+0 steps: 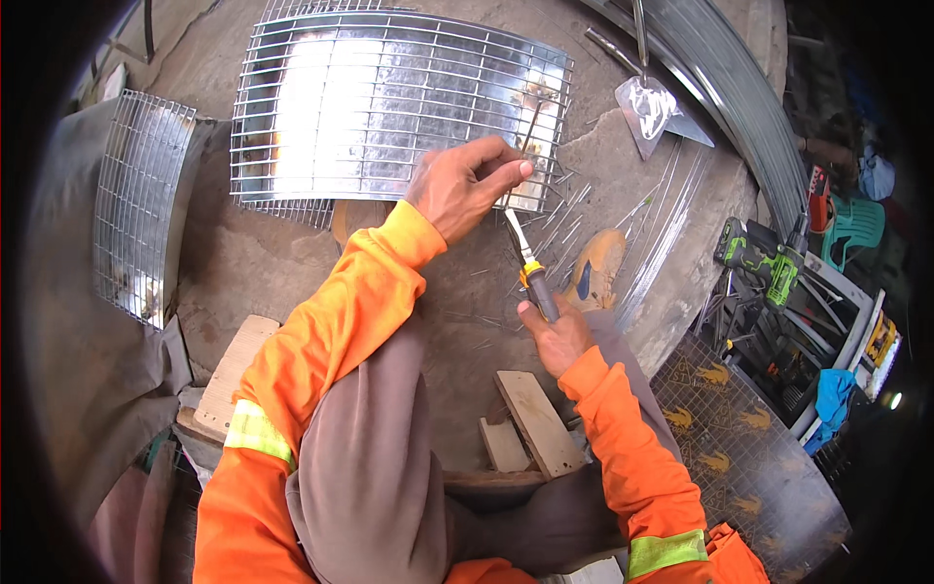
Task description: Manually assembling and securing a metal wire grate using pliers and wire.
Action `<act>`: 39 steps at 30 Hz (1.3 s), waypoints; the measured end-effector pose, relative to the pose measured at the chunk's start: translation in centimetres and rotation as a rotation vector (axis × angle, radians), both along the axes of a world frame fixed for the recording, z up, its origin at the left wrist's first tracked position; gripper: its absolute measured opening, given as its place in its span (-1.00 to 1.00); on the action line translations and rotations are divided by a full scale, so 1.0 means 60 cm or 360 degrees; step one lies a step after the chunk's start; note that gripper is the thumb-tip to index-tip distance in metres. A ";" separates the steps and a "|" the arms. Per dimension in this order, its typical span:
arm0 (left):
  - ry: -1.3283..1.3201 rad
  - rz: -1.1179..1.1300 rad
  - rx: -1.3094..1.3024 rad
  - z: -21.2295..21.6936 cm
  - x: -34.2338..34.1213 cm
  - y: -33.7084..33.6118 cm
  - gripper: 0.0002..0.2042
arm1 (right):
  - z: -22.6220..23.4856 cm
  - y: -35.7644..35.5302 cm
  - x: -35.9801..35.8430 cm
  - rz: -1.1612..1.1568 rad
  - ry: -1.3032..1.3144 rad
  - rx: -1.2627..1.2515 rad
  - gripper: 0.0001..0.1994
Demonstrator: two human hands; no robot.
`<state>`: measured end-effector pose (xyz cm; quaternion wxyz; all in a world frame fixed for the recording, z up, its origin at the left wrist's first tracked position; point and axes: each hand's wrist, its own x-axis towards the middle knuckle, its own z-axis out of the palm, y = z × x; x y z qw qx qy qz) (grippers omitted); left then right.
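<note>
My left hand (472, 185) is closed, thumb against fingers, around a thin dark rod (533, 127). It rests at the lower right part of a curved shiny metal sheet overlaid with wire mesh (389, 107). Brownish scorch marks show on the sheet's right end. Below that hand, my right hand (559, 339) grips a tool with a grey handle and yellow collar (535, 277). The tool's pale metal shaft points up toward the mesh's lower right corner, close to the rod's lower end. Whether the two touch cannot be made out.
Another curved mesh panel (141, 209) stands at left. Cut wire pieces (564, 219) litter the ground beside a wooden piece (595, 268). A trowel (647, 107) and long metal strips (720, 78) lie upper right. Right are a green drill (764, 258) and a patterned board (739, 428).
</note>
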<state>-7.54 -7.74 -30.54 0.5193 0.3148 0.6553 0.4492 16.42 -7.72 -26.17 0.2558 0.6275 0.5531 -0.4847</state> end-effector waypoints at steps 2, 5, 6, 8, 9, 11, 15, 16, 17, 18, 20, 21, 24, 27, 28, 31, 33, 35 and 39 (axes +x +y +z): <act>0.0401 -0.0190 0.0210 -0.012 -0.018 0.006 -0.68 | -0.003 -0.007 -0.002 0.0125 0.0000 0.0104 -0.55; 0.0771 -0.0360 0.0830 -0.051 -0.045 0.021 -0.68 | -0.012 -0.023 -0.006 0.0100 0.0103 0.0145 -0.56; 0.0626 -0.0337 0.0763 -0.050 -0.044 0.026 -0.70 | -0.019 -0.027 -0.002 0.0086 0.0117 0.0184 -0.57; 0.0523 -0.0366 0.0692 -0.048 -0.040 0.034 -0.69 | -0.030 -0.030 0.007 0.0074 0.0126 0.0220 -0.59; 0.0430 -0.0397 0.0622 -0.048 -0.039 0.035 -0.69 | -0.033 -0.032 0.010 0.0061 0.0153 0.0256 -0.62; 0.0467 -0.0343 0.0645 -0.050 -0.029 0.034 -0.67 | -0.041 -0.034 0.016 0.0049 0.0180 0.0289 -0.64; 0.0335 -0.0370 0.0393 -0.046 -0.029 0.039 -0.62 | -0.050 -0.036 0.020 0.0055 0.0280 0.0389 -0.70; 0.0317 -0.0382 0.0312 -0.046 -0.030 0.039 -0.61 | -0.052 -0.036 0.019 0.0090 0.0279 0.0393 -0.71; 0.0299 -0.0393 0.0231 -0.046 -0.031 0.039 -0.59 | -0.054 -0.038 0.016 0.0092 0.0284 0.0387 -0.71; 0.0296 -0.0391 0.0232 -0.048 -0.028 0.042 -0.59 | -0.054 -0.039 0.016 0.0094 0.0279 0.0424 -0.72; 0.0283 -0.0336 0.0202 -0.051 -0.023 0.046 -0.56 | -0.058 -0.041 0.018 0.0098 0.0271 0.0461 -0.73; 0.0286 -0.0338 0.0199 -0.052 -0.022 0.046 -0.56 | -0.063 -0.044 0.019 0.0103 0.0281 0.0486 -0.73; 0.0362 -0.0303 0.0154 -0.049 -0.022 0.044 -0.54 | -0.071 -0.048 0.019 0.0109 0.0297 0.0532 -0.75; 0.0324 -0.0259 0.0073 -0.032 -0.029 0.045 -0.54 | -0.081 -0.057 0.015 0.0065 0.0332 0.0591 -0.75; 0.0286 -0.0228 0.0026 -0.029 -0.031 0.047 -0.54 | -0.083 -0.061 0.011 0.0029 0.0377 0.0627 -0.73; 0.0142 -0.0239 -0.0022 -0.045 -0.015 0.049 -0.54 | -0.116 -0.077 0.038 0.0001 0.0316 0.0647 -0.66; 0.0167 -0.0374 0.0093 -0.059 -0.021 0.048 -0.52 | -0.124 -0.072 0.054 -0.0054 0.0366 0.0611 -0.60; 0.0266 -0.0456 0.0091 -0.044 -0.028 0.050 -0.51 | -0.122 -0.036 0.081 -0.0025 0.0341 0.0082 -0.60; 0.0479 -0.0412 -0.0132 0.006 -0.031 0.034 -0.50 | -0.030 0.019 0.095 -0.0021 0.0176 -0.0411 -0.60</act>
